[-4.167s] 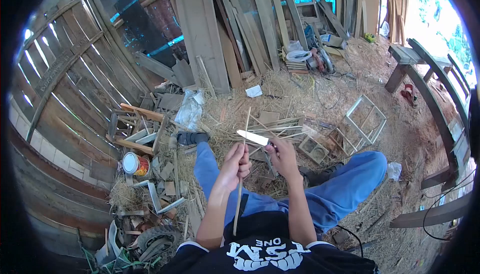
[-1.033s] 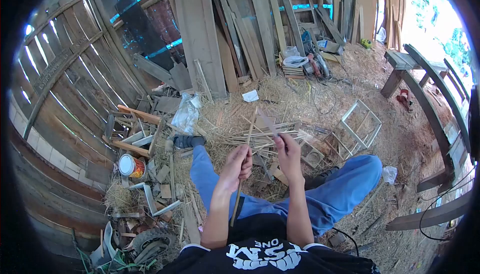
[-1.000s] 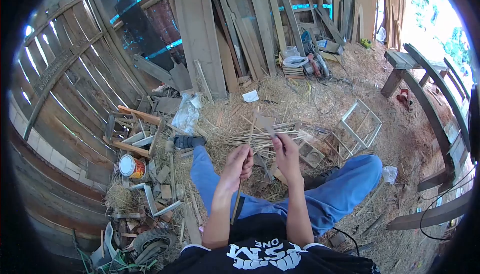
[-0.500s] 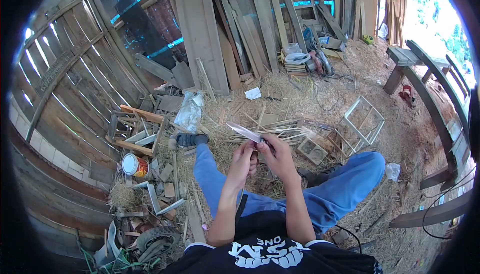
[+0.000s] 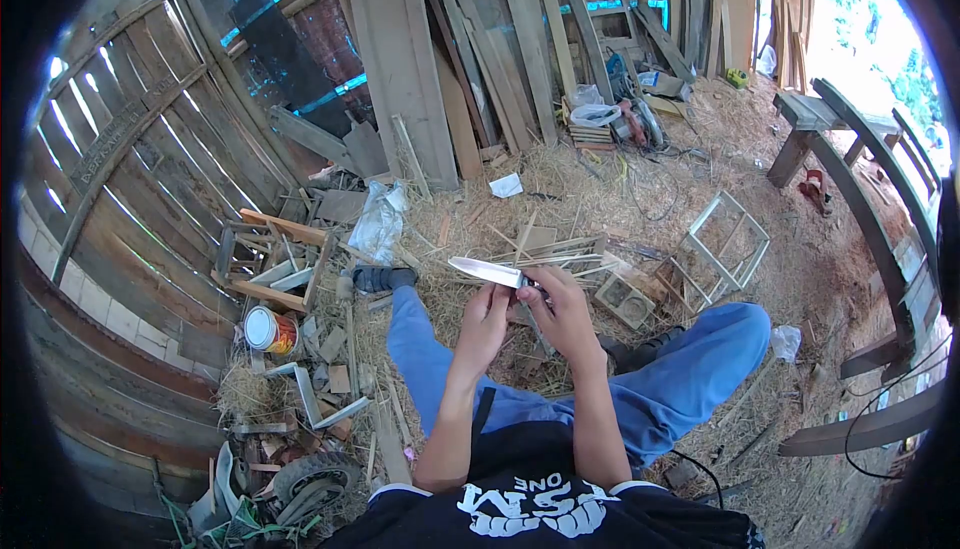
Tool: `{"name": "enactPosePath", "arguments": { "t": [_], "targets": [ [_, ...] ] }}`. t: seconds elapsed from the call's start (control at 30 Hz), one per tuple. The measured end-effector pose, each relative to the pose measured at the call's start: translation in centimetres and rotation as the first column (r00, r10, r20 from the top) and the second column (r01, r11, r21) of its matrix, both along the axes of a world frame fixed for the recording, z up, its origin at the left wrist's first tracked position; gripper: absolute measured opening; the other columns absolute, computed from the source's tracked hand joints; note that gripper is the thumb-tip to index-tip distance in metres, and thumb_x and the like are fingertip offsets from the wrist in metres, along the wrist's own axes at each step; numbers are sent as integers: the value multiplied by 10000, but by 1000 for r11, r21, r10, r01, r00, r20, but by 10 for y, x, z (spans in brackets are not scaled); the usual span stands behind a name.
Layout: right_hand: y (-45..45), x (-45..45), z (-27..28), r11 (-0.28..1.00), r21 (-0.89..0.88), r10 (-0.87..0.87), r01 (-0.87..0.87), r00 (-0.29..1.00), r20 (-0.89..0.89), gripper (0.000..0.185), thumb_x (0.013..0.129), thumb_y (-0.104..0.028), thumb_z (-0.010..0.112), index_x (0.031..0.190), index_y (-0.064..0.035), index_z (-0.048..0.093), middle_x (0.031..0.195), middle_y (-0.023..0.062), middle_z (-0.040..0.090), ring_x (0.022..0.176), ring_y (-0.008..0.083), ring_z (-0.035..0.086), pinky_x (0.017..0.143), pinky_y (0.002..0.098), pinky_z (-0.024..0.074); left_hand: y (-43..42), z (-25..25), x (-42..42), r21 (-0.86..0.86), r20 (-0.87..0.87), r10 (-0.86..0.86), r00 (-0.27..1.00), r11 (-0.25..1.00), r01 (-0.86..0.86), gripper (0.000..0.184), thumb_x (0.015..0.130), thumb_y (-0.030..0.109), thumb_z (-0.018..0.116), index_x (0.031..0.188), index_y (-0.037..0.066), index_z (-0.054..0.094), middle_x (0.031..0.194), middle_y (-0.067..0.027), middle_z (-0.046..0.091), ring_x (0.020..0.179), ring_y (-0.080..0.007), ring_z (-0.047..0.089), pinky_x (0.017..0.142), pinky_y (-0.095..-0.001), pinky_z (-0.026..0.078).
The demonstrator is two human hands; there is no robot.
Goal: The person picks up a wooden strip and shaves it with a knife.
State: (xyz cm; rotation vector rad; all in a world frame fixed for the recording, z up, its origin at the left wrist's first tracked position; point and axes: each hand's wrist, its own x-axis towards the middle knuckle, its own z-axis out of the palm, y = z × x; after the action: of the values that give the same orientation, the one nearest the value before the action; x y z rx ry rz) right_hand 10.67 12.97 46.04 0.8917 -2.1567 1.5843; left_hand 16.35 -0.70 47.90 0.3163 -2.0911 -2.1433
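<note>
Currently your right hand (image 5: 560, 311) is gripping the knife (image 5: 486, 271), while your left hand (image 5: 483, 323) is curling just beside it, contents unclear.

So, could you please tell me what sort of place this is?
Probably a woodworking shed: wooden planks lean along the back, thin strips lie piled on the floor, and a slatted wooden wall encloses one side.

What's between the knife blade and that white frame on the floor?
In the head view, the right hand and some thin wooden sticks come between.
</note>
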Motion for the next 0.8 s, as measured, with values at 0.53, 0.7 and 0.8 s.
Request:
{"name": "enactPosePath", "arguments": {
  "t": [0.53,0.7,0.8],
  "targets": [
    [10,-3,-4,999,31,-20,23,996,-84,332,900,-315,649,1056,-21,641,918,121,627,876,309,559,834,398,397,9,2,5,-323,-67,29,997,945,-49,321,1058,262,470,1062,-23,616,683,-24,523,612,-95,445,552,-323,376],
    [14,-6,-15,999,-18,-51,49,995,-80,349,844,-332,707,1010,-30,653,887,102,636,841,297,561,809,389,392,7,-6,8,-324,-91,-29,995,946,-2,312,1054,259,472,1020,-22,603,656,-33,503,582,-99,434,535,-321,370],
    [17,-9,-22,997,-12,-83,82,990,-114,342,820,-327,726,980,-33,655,862,95,629,814,291,560,785,387,391,4,-10,9,-314,-55,-51,997,949,31,317,1055,270,471,987,-18,586,645,-34,494,576,-100,436,535,-325,372]
  ]
}}
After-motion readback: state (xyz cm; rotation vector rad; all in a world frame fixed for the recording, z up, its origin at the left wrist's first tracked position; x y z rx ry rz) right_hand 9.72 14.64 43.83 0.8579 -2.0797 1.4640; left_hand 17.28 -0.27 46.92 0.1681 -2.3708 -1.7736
